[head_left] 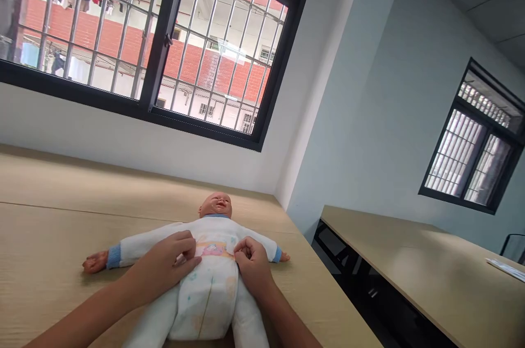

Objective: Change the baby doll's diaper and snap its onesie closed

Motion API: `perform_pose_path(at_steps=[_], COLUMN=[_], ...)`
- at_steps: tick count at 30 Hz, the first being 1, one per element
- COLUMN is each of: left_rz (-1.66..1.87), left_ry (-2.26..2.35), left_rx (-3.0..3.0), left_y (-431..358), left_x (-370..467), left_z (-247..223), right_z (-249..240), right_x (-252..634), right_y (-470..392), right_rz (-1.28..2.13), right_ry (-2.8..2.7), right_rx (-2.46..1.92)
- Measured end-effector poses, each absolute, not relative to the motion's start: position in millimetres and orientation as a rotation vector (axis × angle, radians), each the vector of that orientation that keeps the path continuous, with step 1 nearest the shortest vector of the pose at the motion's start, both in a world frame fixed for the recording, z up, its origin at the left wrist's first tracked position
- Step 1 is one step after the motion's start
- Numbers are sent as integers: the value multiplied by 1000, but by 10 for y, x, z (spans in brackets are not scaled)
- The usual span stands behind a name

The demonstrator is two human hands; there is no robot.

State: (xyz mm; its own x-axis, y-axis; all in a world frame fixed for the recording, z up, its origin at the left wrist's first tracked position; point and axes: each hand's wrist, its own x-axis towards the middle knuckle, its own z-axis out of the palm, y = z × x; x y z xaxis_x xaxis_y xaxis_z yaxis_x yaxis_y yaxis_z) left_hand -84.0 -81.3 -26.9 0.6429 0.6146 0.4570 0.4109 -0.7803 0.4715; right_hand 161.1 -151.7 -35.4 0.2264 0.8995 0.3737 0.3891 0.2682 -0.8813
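Observation:
A baby doll (216, 204) in a white long-sleeved outfit with blue cuffs lies on its back on the table, arms spread and head toward the wall. Around its hips is a white diaper (209, 299) with a coloured front band. My left hand (174, 260) is at the left end of that band, thumb and fingers bent together at the diaper's edge. At the right end my right hand (251, 260) pinches the other side of the waist. What lies between the fingertips is mostly covered by the fingers, but both appear to grip the diaper's edges.
The pale wooden table (49, 238) carries the doll and meets the wall below a barred window (217, 47). A second table (410, 255) stands to the right across a dark gap, with papers (506, 270) near its right side. Another window (471, 145) is further right.

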Motion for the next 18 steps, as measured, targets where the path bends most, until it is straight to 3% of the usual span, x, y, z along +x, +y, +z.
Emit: perform_pose_path(at_steps=[18], left_rz=[814], left_ry=[1081], left_rx=[2463], left_y=[-852], left_x=[-615], left_z=[-309], right_z=[-299], right_x=[1552], right_y=[-1512], right_rz=[536], right_ry=[-1471], right_rx=[-1465])
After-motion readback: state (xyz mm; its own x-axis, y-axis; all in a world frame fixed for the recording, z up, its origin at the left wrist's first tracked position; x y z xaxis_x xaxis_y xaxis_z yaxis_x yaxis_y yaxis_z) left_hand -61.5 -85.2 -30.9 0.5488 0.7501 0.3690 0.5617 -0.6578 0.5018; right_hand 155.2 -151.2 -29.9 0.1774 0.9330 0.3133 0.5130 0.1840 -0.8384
